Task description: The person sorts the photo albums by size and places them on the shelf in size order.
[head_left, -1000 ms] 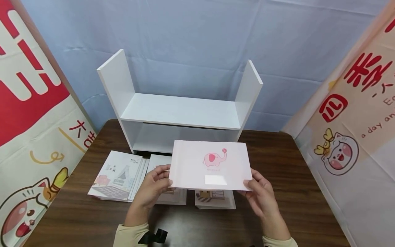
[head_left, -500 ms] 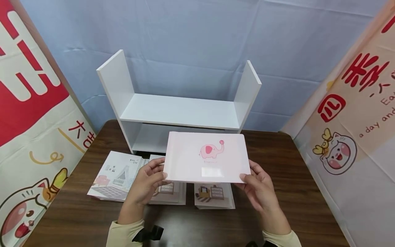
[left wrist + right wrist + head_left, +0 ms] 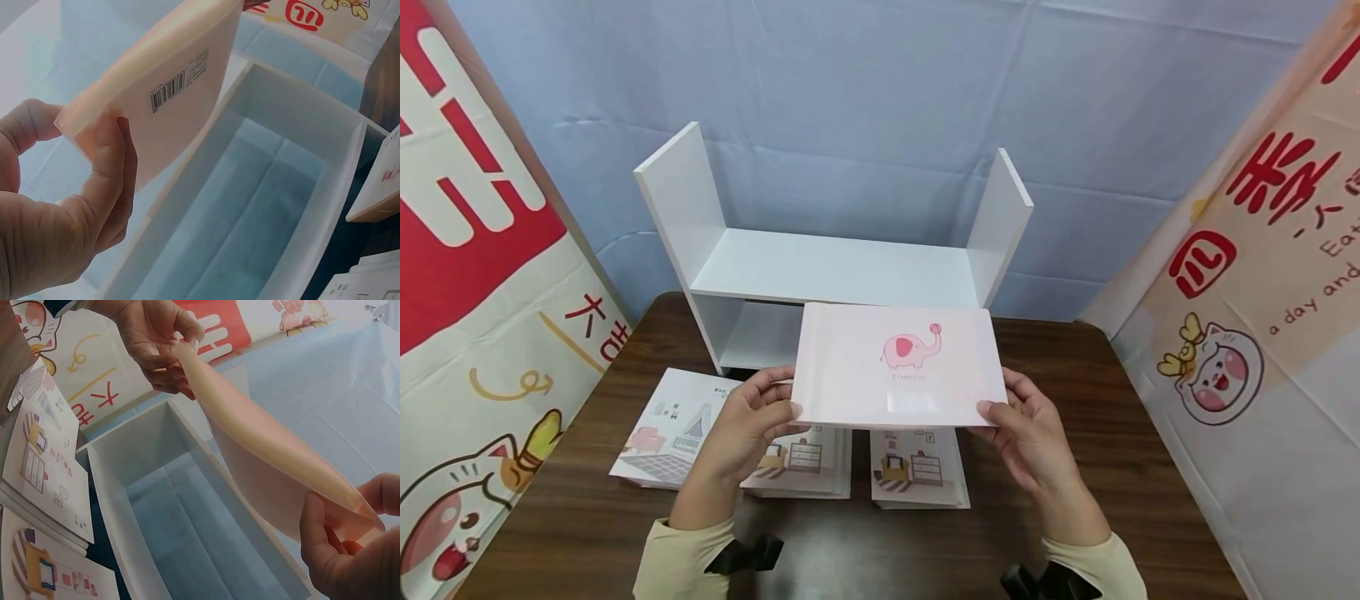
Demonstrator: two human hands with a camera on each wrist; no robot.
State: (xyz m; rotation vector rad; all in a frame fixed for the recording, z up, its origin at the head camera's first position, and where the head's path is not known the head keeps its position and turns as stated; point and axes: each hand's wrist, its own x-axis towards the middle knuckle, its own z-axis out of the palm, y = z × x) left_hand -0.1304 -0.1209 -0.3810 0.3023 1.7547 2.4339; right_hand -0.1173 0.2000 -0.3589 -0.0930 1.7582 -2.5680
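Observation:
Both hands hold a pale pink landscape book [image 3: 850, 367] with a pink elephant on its cover, raised above the table and overlapping the lower shelf in the head view. My left hand [image 3: 745, 429] pinches its left end, thumb on the cover and fingers beneath. At the other end, my right hand [image 3: 1030, 433] grips the near corner the same way. A barcode on the underside of the book [image 3: 187, 94] shows in the left wrist view. Behind it stands a white two-tier shelf [image 3: 842, 267] with tall side panels.
On the dark wooden table [image 3: 1120, 467] lie a left stack of white books [image 3: 658, 433], a middle stack [image 3: 808, 467] and a right stack [image 3: 917, 475], all in front of the shelf. A blue cloth [image 3: 865, 100] hangs behind, with printed banners [image 3: 1217, 333] at both sides.
Both hands have carried the pink book up and slightly left in the head view, so it now covers more of the lower shelf. More of the middle and right stacks shows below it.

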